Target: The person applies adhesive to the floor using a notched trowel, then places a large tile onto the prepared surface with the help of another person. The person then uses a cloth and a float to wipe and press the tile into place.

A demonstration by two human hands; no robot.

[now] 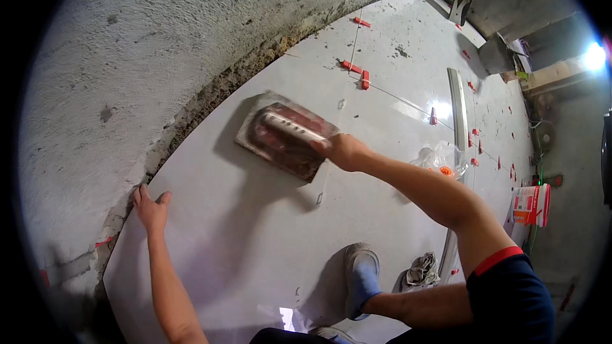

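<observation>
My right hand (348,152) grips the handle end of a float-like tool (287,135), blurred by motion. It has a dirty rectangular base, a reddish body and a pale handle with a row of dark spots. A shadow falls on the large pale floor tile (210,216) beneath and left of it; whether base and tile touch, I cannot tell. My left hand (152,211) rests at that tile's outer edge by the wall, fingers spread and holding nothing.
Rough grey wall (166,32) borders the tiles along a crumbly gap (223,86). Red wedges (364,80) stand along the joints. Right lie a clear plastic bag (441,160), a long metal straightedge (457,105), a crumpled cloth (421,270) and a red-and-white bucket (531,204). My shoe (362,274) is on the tile.
</observation>
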